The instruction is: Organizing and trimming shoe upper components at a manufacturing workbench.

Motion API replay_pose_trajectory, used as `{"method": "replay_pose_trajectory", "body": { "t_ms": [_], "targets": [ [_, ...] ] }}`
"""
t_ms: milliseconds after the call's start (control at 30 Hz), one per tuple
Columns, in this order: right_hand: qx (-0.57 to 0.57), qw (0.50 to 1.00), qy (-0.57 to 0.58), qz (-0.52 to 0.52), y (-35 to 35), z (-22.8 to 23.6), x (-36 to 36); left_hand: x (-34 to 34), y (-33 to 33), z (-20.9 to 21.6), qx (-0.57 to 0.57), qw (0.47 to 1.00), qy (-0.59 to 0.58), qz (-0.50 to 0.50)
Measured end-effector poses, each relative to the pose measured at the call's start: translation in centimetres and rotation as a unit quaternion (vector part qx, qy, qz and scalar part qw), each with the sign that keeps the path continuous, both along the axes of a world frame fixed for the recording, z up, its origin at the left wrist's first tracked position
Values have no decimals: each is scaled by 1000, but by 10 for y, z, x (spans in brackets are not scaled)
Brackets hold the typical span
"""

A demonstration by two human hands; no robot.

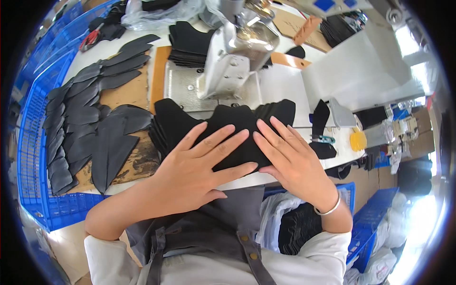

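Head view. My left hand (202,159) lies palm down on the stack of black fabric pieces (223,126), fingers (223,135) spread flat and extended, gripping nothing. My right hand (289,156) lies flat beside it on the same stack, fingers fanned slightly apart, thumb tucked at the near edge; nothing is pinched. The two hands nearly meet at the fingertips.

The stack sits on the white table (285,83), directly in front of the sewing machine (237,57), just on my side of its metal base plate. Its edges are stepped, showing many layers.

Left of the sewing machine, a row of dark leaf-shaped cut pieces (76,118) lies overlapped on brown cardboard (128,92). Beyond those, further left, runs a blue plastic crate (33,142). Behind the machine, a second pile of black pieces (187,42) rests. Right of the machine, near the table edge, lie small scissors (324,139) and a yellow round object (358,140). A silver bracelet (329,209) circles my right wrist.
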State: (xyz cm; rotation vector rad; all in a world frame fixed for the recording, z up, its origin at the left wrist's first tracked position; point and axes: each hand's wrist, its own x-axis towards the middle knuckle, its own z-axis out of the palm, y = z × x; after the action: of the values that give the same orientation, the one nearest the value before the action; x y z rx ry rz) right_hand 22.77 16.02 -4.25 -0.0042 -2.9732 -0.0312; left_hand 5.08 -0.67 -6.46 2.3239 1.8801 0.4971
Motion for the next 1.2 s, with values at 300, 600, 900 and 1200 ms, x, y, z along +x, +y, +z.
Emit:
{"method": "replay_pose_trajectory", "body": {
  "t_ms": [300,600,900,1200],
  "targets": [
    [70,990,53,115,14,15,-7,-8,3,4,57,992,-111,10],
    [38,962,251,103,-19,19,-16,-40,-57,63,234,927,211,204],
    [-89,949,299,41,-29,-34,6,-167,60,42,421,821,306,235],
    [-140,932,333,34,-48,-44,17,-154,85,17,188,974,57,111]
  ]
}}
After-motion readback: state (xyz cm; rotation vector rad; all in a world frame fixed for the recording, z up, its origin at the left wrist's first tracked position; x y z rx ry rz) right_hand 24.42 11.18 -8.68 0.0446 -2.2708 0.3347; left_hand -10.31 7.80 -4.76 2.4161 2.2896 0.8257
